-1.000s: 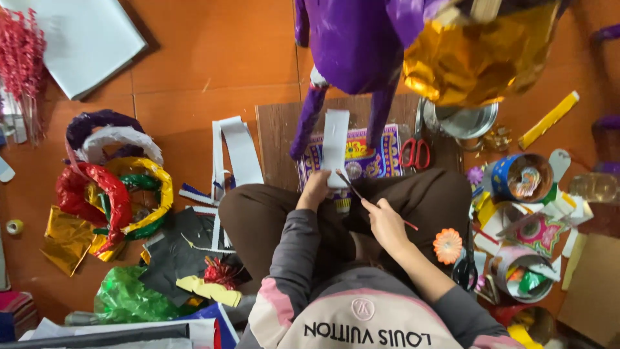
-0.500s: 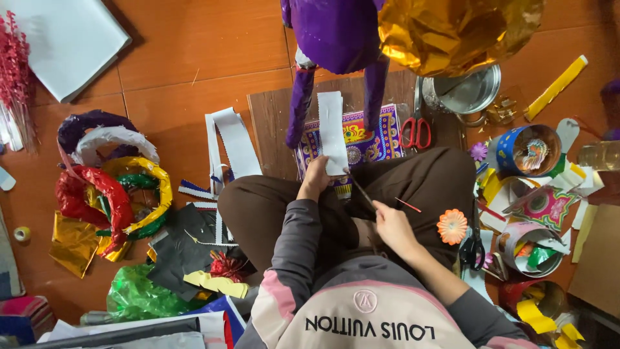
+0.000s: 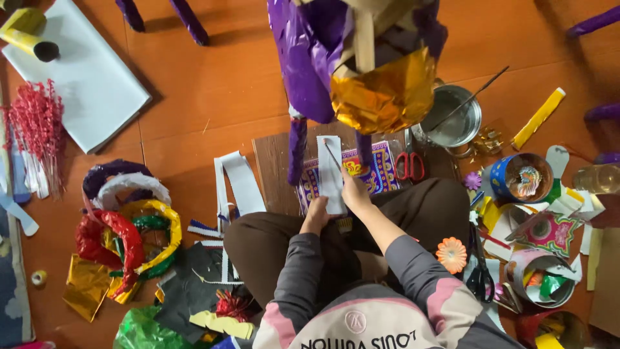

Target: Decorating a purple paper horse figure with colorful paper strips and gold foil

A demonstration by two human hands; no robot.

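the person sits cross-legged on the orange floor [image 3: 194, 97], and both hands are on a white paper strip [image 3: 330, 171] that lies over a patterned sheet on the wooden board [image 3: 274, 168], near the board's front edge. the left hand [image 3: 316, 216] pinches the strip's lower end. the right hand [image 3: 355, 192] presses on the strip's right side and seems closed around a thin stick [image 3: 332, 155] that slants up across the paper. the step in hand looks like brushing or marking the strip while it is pinned flat. a next stroke would call for the left hand keeping the paper from sliding and the stick tip staying on the narrow white band.

the stick's tip is too fine to read, so whether it carries glue or ink cannot be told. the right fingers are partly hidden behind the hand. a purple and gold foil figure [image 3: 361, 71] hangs close to the camera and covers the board's far edge and part of the metal bowl [image 3: 455, 119]. red scissors [image 3: 410, 165] lie at the board's right edge
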